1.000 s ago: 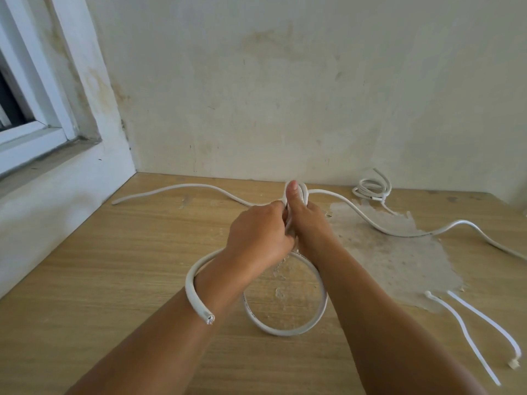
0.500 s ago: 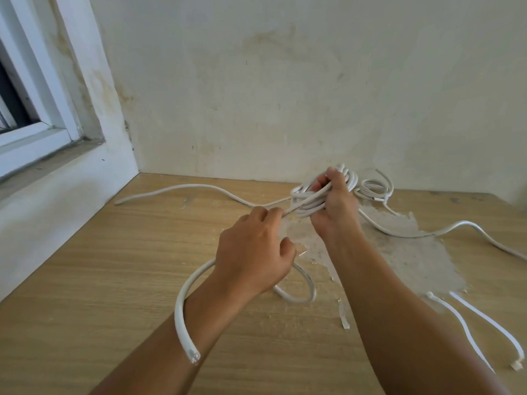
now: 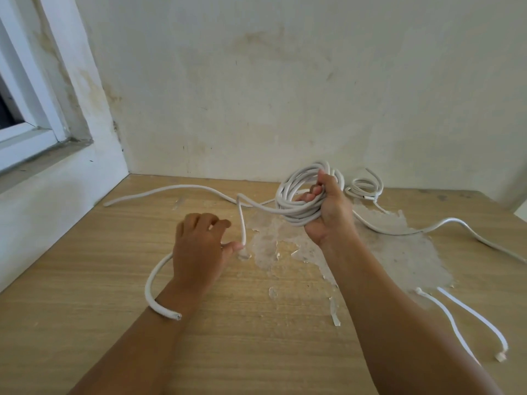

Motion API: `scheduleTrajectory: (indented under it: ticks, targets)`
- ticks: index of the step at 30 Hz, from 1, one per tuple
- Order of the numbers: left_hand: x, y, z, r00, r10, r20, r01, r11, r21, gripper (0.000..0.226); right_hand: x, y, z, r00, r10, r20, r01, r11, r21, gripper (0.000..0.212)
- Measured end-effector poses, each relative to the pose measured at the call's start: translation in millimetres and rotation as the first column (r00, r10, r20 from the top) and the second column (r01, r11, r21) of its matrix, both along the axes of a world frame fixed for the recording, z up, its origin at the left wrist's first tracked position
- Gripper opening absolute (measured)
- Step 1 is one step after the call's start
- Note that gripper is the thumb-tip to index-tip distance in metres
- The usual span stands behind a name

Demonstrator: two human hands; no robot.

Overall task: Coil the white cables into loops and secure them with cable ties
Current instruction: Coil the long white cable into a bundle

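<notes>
Two bare hands at work: right hand [image 3: 328, 212] grips a coiled white cable [image 3: 296, 195], fingers curled through the loops. Left hand [image 3: 199, 249] pinches the cable's loose tail [image 3: 242, 223]. Two cable ties [image 3: 467, 320] lie on the wooden table [image 3: 85, 280].

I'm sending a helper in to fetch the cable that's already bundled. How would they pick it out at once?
Start at the light wooden table against the stained cream wall, then follow its back edge to the right. The small tied coil of thin white cable lies flat there, just right of the right hand. Unlike the larger bundle of thick white cable gripped in that hand, nobody holds it.
</notes>
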State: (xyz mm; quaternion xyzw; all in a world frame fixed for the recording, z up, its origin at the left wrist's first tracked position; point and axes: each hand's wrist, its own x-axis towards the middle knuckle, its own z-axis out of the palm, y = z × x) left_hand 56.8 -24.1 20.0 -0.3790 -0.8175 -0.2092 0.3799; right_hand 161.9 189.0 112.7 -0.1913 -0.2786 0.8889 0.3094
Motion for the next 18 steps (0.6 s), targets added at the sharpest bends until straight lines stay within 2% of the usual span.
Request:
scheduleTrajectory:
  ticks: [2,3,4,6,8,9,11,13,16,18]
  targets:
    - [17,10,2,0.964,-0.237,-0.123,0.248,0.965,0.085,0.022,-6,-6,-8,1.0,0.008,0.023,-0.008,1.0,0.022,0.03]
    - [27,14,3,0.913,-0.386,-0.132,0.396,0.916,0.066,0.018,-8,-8,-11,1.0,0.016,0.027,-0.016,0.999,0.029,0.03]
    - [36,15,5,0.849,-0.522,-0.078,0.526,0.85,0.034,0.018,-9,-10,-14,0.999,0.021,0.031,-0.022,0.999,0.032,0.031]
    - [48,12,12,0.727,-0.651,0.216,0.67,0.742,-0.018,0.025,-11,-10,-16,0.999,0.022,0.041,-0.024,0.999,0.039,0.031]
    - [55,6,20,0.63,-0.508,0.588,0.679,0.727,-0.099,0.03,-12,-9,-17,0.998,0.02,0.054,-0.023,0.999,0.047,0.029]
    - [53,4,21,0.608,-0.389,0.692,0.661,0.731,-0.17,0.032,-11,-8,-16,0.998,0.019,0.054,-0.022,0.999,0.048,0.028]
    - [46,2,24,0.608,-0.204,0.768,0.615,0.733,-0.292,0.031,-9,-6,-14,0.999,0.011,0.049,-0.013,0.999,0.05,0.027]
    - [33,-2,28,0.609,-0.114,0.785,0.568,0.754,-0.331,0.026,-7,-5,-11,0.999,-0.01,0.047,0.008,0.999,0.052,0.025]
    - [14,-7,27,0.532,-0.101,0.841,0.499,0.839,-0.216,0.013,-6,-6,-10,0.999,-0.017,0.04,0.015,0.999,0.045,0.025]
    - [12,-8,32,0.398,-0.161,0.903,0.326,0.945,0.024,0.009,-6,-7,-11,0.999,0.004,0.038,-0.006,0.999,0.039,0.026]
